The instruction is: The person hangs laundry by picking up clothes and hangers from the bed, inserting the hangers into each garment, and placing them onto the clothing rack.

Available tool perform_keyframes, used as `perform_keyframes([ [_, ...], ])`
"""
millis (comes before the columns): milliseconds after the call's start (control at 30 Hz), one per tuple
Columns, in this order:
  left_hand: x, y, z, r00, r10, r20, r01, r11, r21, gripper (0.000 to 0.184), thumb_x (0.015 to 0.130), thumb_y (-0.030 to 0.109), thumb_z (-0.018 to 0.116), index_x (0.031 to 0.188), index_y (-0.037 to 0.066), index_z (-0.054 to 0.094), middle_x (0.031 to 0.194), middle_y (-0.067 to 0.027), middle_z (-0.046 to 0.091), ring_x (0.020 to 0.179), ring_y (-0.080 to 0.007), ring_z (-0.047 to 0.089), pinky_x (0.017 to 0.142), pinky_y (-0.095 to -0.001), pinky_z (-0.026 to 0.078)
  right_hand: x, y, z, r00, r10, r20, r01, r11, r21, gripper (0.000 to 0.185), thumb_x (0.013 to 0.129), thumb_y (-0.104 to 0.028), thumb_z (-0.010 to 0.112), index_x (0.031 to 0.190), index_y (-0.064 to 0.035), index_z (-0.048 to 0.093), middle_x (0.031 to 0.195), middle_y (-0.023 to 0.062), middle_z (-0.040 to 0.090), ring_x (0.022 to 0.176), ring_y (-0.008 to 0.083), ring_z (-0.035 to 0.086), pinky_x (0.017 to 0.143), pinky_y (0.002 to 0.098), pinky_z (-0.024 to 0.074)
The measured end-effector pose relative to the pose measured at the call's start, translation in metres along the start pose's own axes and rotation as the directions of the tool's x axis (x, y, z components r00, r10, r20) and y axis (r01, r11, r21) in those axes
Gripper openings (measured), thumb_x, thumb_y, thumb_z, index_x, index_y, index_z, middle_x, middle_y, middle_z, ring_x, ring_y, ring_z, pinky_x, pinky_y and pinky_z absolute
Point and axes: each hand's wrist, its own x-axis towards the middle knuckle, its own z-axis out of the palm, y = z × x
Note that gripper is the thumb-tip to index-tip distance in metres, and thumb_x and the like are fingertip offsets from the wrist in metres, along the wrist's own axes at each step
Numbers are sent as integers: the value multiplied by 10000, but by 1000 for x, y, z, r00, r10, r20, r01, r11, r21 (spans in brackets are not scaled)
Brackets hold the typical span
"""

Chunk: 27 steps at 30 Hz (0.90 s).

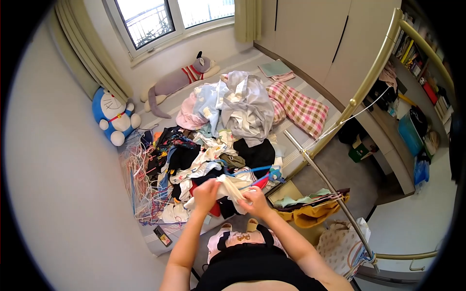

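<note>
My left hand (205, 194) and my right hand (254, 201) are both closed on a white cloth item (229, 189), which is stretched and bunched between them. Under and beyond it, a heap of mixed clothes (204, 157) lies on the bed (156, 241). A blue hanger (259, 169) and something red lie close by my right hand. Many tangled hangers (141, 179) spread along the bed's left side. Part of the cloth is hidden by my fingers.
Beyond the heap lie crumpled bedding (245, 104), a checked pillow (303, 109), a long plush toy (177, 82) and a blue plush toy (114, 116). A metal rail (325, 179) with hanging clothes (308, 213) stands at the right. A phone (162, 236) lies near the bed's front edge.
</note>
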Motion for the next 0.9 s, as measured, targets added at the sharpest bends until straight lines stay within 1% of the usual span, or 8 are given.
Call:
perform_keyframes([
  [33, 4, -6, -12, 997, -76, -23, 75, 997, -31, 166, 844, 199, 585, 839, 37, 618, 621, -140, 560, 520, -261, 544, 473, -334, 395, -7, 16, 1, 996, -58, 64, 67, 987, -145, 259, 749, -315, 645, 672, -72, 602, 587, 48, 575, 574, 241, 560, 798, 393, 404],
  [67, 8, -9, -24, 984, -177, -33, 172, 979, -114, 139, 841, 185, 593, 836, 50, 626, 607, -130, 555, 521, -236, 544, 486, -306, 404, -18, 30, -1, 976, 64, 210, 0, 957, -291, 224, 743, -303, 654, 724, -83, 618, 663, 49, 602, 649, 223, 579, 831, 381, 386],
  [133, 6, -28, -39, 996, -89, 0, 88, 990, -109, 119, 818, 160, 617, 839, 43, 631, 594, -114, 550, 517, -201, 546, 489, -291, 404, -18, 35, -9, 997, -81, 9, 81, 963, -257, 190, 734, -282, 661, 745, -96, 621, 732, 40, 616, 734, 197, 585, 854, 369, 370],
  [300, -9, -52, -58, 999, -3, 55, 12, 987, -160, 104, 776, 118, 649, 811, 21, 636, 596, -107, 561, 511, -222, 555, 481, -290, 411, -5, 40, -32, 996, -91, -24, 78, 942, -325, 108, 709, -194, 676, 774, -129, 621, 734, 5, 610, 754, 178, 575, 811, 341, 375],
  [567, 6, -78, -81, 902, 413, 127, -404, 910, -94, 101, 754, 136, 669, 772, 41, 640, 570, -88, 554, 473, -239, 548, 420, -319, 404, -2, 44, -46, 996, -92, -15, 82, 938, -337, 116, 671, -146, 694, 763, -129, 625, 716, -2, 603, 715, 162, 568, 722, 305, 379],
  [800, 22, -91, -81, 859, 489, 154, -493, 870, -13, 118, 763, 176, 667, 783, 67, 626, 558, -63, 523, 473, -230, 532, 419, -328, 391, 1, 38, -51, 996, -51, -69, 23, 934, -357, 116, 658, -136, 689, 768, -134, 651, 730, -1, 617, 723, 165, 573, 718, 303, 372],
  [833, 25, -90, -85, 839, 495, 228, -527, 843, 109, 109, 770, 194, 661, 798, 95, 625, 557, -48, 515, 479, -225, 533, 422, -332, 392, 1, 35, -52, 996, -40, -83, 7, 932, -364, 116, 658, -135, 689, 769, -136, 653, 732, -4, 620, 731, 167, 575, 716, 306, 375],
  [900, 23, -94, -78, 869, 469, 158, -488, 866, 110, 99, 772, 196, 658, 799, 107, 624, 551, -43, 508, 470, -225, 526, 419, -335, 390, 2, 27, -55, 993, -22, -112, -22, 926, -377, 117, 657, -133, 688, 770, -139, 658, 737, -10, 624, 746, 170, 578, 713, 311, 380],
])
